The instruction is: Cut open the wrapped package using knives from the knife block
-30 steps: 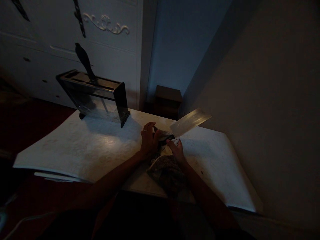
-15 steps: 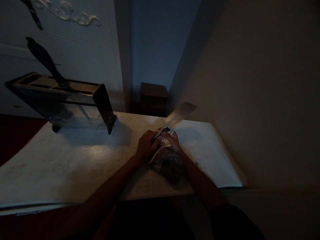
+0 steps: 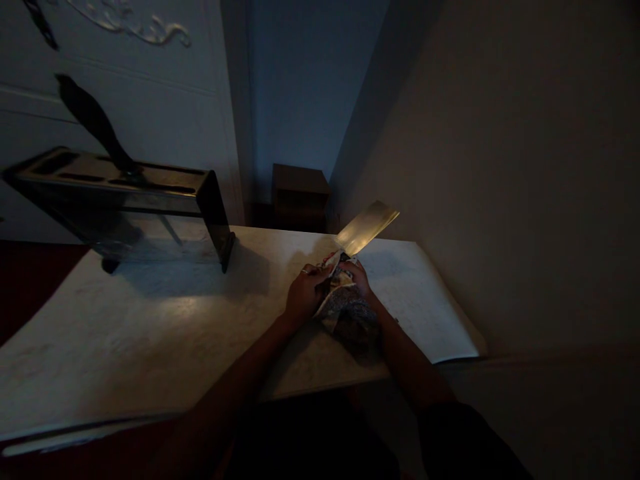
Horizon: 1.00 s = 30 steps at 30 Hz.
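A cleaver (image 3: 367, 227) with a wide metal blade points away to the upper right over the tabletop. Its handle end is wrapped in a patterned cloth (image 3: 345, 303) that hangs down between my forearms. My left hand (image 3: 306, 290) is closed on the cloth, thumb on top, a ring on one finger. From the other side my right hand (image 3: 357, 275) grips the cloth around the cleaver's handle, which is mostly hidden. The scene is dim, so finger detail is hard to make out.
A knife block (image 3: 135, 213) with clear sides stands at the left on the pale table (image 3: 200, 333); a black-handled knife (image 3: 95, 120) sticks up from it. A brown box (image 3: 301, 193) is beyond the far edge. A wall (image 3: 490, 167) rises along the right.
Both hands, with the cleaver and cloth, have shifted slightly right in view. The blade now looks sharper and catches more light. The camera view has also turned a little.
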Tool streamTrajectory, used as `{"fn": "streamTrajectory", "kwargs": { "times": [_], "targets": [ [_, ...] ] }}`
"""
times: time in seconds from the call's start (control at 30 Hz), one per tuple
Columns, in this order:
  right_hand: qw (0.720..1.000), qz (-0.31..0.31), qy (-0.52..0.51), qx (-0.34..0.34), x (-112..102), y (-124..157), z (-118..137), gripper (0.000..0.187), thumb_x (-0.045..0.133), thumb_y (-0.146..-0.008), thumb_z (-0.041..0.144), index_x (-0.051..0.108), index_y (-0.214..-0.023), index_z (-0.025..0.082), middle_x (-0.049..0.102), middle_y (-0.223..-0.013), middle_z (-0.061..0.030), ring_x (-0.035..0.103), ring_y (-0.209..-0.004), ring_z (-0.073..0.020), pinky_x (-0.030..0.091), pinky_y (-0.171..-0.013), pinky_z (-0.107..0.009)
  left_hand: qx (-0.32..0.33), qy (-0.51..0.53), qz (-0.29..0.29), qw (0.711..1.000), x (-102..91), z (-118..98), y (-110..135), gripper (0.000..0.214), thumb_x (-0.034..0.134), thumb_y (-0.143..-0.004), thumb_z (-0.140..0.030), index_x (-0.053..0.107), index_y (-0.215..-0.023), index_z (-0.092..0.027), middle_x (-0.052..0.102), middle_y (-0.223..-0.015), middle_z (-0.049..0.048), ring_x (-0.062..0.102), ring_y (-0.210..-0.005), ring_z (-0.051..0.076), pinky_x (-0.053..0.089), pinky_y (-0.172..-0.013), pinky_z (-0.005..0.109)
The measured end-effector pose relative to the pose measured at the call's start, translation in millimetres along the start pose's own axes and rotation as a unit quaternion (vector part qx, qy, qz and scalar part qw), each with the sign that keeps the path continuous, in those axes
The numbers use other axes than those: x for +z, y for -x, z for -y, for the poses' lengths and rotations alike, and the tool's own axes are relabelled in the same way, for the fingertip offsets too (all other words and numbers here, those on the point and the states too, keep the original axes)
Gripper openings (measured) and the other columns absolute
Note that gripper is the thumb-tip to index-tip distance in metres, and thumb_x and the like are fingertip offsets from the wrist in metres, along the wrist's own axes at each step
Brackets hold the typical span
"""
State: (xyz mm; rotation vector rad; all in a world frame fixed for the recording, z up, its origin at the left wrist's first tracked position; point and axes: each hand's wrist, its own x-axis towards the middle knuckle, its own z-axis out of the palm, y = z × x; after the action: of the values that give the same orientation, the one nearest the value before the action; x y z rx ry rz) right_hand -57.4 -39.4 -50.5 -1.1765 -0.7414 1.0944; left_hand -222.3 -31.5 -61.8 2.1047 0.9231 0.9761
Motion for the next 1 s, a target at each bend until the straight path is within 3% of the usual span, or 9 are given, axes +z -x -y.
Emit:
{"fn": "streamTrajectory", "kwargs": {
  "times": [0.3,0.47,0.6,0.73,1.0],
  "targets": [
    [0.999,0.044,0.009,0.000,0.2,-3.0,-1.0,0.027,0.066,-0.053,0.028,0.069,-0.078,0.019,0.071,-0.073,-0.0007,0.067,-0.074,-0.0216,0.053,-0.074,-0.034,-0.042,0.009,-0.047,0.998,-1.9,-5.7,4.1,0.038,0.051,-0.085,-0.015,0.066,-0.119,-0.024,0.057,-0.101,0.0067,0.059,-0.090,0.019,0.049,-0.080,0.030],
    [0.999,0.038,0.011,0.009,1.2,-4.6,0.9,0.027,0.065,-0.050,0.030,0.067,-0.075,0.019,0.071,-0.072,-0.0019,0.067,-0.073,-0.0228,0.053,-0.073,-0.036,-0.067,-0.013,-0.067,0.995,0.1,-6.1,7.2,0.046,0.059,-0.085,-0.028,0.051,-0.130,-0.020,0.056,-0.119,0.0118,0.058,-0.105,0.026,0.049,-0.086,0.037],
    [0.998,0.065,-0.014,0.011,3.7,-1.3,2.4,0.026,0.064,-0.052,0.030,0.068,-0.076,0.020,0.071,-0.073,-0.0014,0.066,-0.071,-0.0217,0.054,-0.069,-0.033,-0.062,-0.027,-0.021,0.998,1.3,-4.9,6.1,0.048,0.058,-0.087,-0.033,0.049,-0.130,-0.014,0.058,-0.121,0.0164,0.056,-0.111,0.030,0.047,-0.092,0.042],
    [0.995,0.086,-0.037,0.038,4.1,-0.2,2.6,0.027,0.065,-0.052,0.028,0.069,-0.077,0.019,0.071,-0.070,-0.0008,0.067,-0.072,-0.0212,0.053,-0.065,-0.030,-0.043,-0.004,0.013,0.999,-2.6,-3.2,1.8,0.047,0.059,-0.086,-0.035,0.049,-0.129,-0.016,0.062,-0.122,0.0143,0.057,-0.112,0.028,0.045,-0.096,0.043],
    [0.994,0.097,-0.039,0.027,1.8,-1.0,-1.2,0.024,0.064,-0.056,0.027,0.072,-0.078,0.020,0.072,-0.077,-0.0009,0.066,-0.072,-0.0191,0.052,-0.073,-0.029,-0.044,0.094,0.045,0.994,-8.7,4.8,-3.5,0.054,0.067,-0.078,-0.029,0.051,-0.128,-0.019,0.061,-0.127,0.0098,0.057,-0.115,0.026,0.044,-0.100,0.039]
  ]
}}
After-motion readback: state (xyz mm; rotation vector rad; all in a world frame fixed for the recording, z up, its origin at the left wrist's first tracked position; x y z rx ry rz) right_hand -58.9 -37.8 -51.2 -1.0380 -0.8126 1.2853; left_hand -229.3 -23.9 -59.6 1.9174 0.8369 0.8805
